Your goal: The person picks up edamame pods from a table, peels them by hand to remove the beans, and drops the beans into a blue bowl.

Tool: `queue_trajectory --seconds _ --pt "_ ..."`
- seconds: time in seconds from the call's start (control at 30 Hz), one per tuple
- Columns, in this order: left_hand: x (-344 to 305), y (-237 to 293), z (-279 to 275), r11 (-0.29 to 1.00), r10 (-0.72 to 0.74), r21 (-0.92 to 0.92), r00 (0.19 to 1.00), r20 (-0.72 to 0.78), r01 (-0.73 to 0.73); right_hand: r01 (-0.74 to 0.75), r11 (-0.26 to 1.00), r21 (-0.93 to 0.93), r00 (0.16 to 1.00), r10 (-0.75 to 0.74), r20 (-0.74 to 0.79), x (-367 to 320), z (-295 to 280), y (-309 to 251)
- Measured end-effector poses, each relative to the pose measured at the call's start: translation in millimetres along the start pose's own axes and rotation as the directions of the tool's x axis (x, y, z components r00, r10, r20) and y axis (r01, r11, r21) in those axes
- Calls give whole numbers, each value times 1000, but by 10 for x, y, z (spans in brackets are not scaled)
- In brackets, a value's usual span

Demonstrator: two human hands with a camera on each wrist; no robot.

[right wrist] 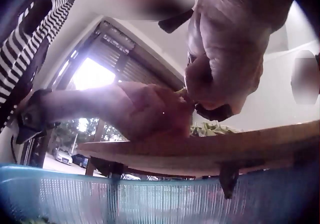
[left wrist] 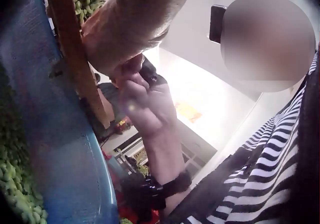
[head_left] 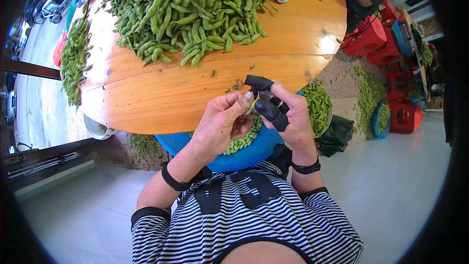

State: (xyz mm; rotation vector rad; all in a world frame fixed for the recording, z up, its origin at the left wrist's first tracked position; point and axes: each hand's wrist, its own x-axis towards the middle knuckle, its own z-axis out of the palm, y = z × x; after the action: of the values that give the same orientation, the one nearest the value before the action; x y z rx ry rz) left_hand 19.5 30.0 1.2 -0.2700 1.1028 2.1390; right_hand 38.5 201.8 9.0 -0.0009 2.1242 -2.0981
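Note:
Both hands meet over a blue basket (head_left: 266,152) at the table's near edge. Between the fingertips is a small green soybean pod (head_left: 252,107), partly covered by the fingers. My left hand (head_left: 215,123) pinches it with the thumb on top. On the other side my right hand (head_left: 299,120) grips it, black tape wrapped around some of its fingers and thumb. Light green shelled beans (head_left: 244,143) lie in the basket beneath the hands. In the right wrist view the left hand (right wrist: 150,109) comes in from the side to meet the right hand (right wrist: 225,54).
A large heap of pods (head_left: 190,14) covers the far part of the wooden table (head_left: 161,93). Another bowl of pods (head_left: 318,107) stands right of the basket. Red stools (head_left: 405,116) and a blue basin (head_left: 380,120) are farther right; more pods (head_left: 75,63) lie left.

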Motion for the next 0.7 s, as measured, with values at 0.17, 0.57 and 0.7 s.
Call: queue_trajectory --seconds 0.17,0.57,0.7 --pt "-25 34 -76 987 -10 158 997 72 -2 41 999 0 997 -41 67 -12 -60 -41" --pt "-53 -48 -87 481 513 756 842 168 -444 247 895 -372 965 -264 5 -57 14 12" --pt "-83 -111 -79 406 589 774 786 185 -486 -28 999 47 999 30 -44 -100 108 14"
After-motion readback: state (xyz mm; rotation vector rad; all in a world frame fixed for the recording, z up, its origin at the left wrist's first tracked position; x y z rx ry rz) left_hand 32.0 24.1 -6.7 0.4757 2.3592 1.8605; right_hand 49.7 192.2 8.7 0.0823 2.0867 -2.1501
